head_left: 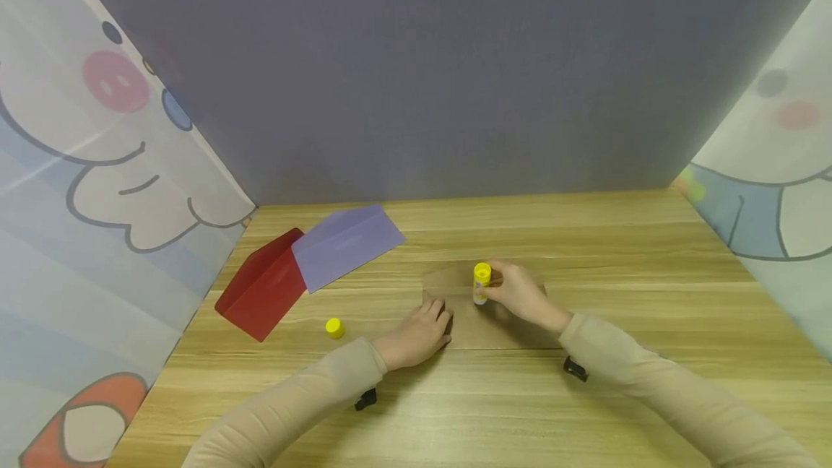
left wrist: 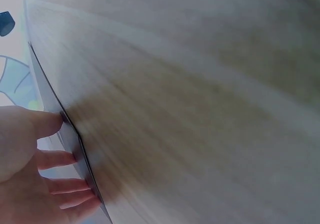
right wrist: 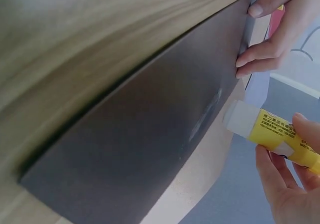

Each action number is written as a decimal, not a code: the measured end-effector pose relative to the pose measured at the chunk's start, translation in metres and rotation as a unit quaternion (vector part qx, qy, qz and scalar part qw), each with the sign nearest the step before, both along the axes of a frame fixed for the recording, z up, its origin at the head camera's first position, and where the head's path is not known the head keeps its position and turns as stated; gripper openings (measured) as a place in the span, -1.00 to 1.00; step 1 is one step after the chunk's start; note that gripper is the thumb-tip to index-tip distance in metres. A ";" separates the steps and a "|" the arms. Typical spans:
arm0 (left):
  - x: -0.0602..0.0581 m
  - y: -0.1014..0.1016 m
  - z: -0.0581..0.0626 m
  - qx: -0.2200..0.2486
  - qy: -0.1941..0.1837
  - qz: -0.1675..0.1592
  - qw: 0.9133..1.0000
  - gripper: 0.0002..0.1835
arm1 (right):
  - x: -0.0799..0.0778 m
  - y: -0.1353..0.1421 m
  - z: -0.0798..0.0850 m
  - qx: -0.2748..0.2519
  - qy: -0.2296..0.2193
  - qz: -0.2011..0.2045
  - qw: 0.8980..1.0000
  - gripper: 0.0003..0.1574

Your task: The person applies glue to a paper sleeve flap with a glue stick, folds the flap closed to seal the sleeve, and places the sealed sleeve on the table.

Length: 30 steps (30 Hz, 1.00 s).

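Observation:
A brown envelope [head_left: 464,323] lies on the wooden table with its flap [head_left: 448,279] folded out toward the back. My left hand [head_left: 419,332] rests its fingertips on the envelope's left end, the fingers spread apart. In my right hand [head_left: 520,293] a yellow and white glue stick [head_left: 481,284] is pinched between thumb and fingers, white end down. The right wrist view shows that end of the glue stick [right wrist: 272,134] close over the envelope [right wrist: 125,119] near the fold, beside a shiny wet streak [right wrist: 205,116]. The yellow cap [head_left: 334,328] stands on the table left of my left hand.
A red envelope [head_left: 266,295] and a purple envelope [head_left: 347,248] lie at the back left with flaps raised, the purple one overlapping the red. A grey panel [head_left: 416,78] stands along the table's back edge. Printed cartoon sheets [head_left: 767,165] border both sides.

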<state>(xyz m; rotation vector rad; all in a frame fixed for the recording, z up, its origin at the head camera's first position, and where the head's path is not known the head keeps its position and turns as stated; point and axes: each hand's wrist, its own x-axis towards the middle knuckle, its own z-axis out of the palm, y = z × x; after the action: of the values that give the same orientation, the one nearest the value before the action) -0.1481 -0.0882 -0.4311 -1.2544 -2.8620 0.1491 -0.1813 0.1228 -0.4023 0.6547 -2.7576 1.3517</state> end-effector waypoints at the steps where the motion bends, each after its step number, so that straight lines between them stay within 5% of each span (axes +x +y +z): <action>1: 0.000 0.000 0.000 -0.003 0.001 -0.001 1.000 -0.56 | 0.000 -0.001 0.000 -0.002 -0.004 0.003 1.000 -0.59; 16: 0.002 0.002 0.000 -0.025 0.003 0.004 1.000 -0.54 | 0.003 -0.006 -0.005 -0.006 -0.015 0.056 0.998 -0.64; 23: 0.000 0.001 -0.001 -0.028 0.010 0.000 1.000 -0.53 | -0.002 -0.004 -0.014 -0.011 0.045 0.082 0.996 -0.65; 30: -0.002 0.001 -0.002 -0.030 0.021 -0.006 0.999 -0.54 | -0.001 -0.005 -0.009 0.007 0.033 0.063 0.997 -0.66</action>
<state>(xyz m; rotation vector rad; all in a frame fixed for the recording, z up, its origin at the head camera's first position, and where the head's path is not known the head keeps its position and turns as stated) -0.1496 -0.0869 -0.4335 -1.2614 -2.8356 0.2609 -0.1822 0.1174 -0.4114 0.8723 -2.7183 1.3062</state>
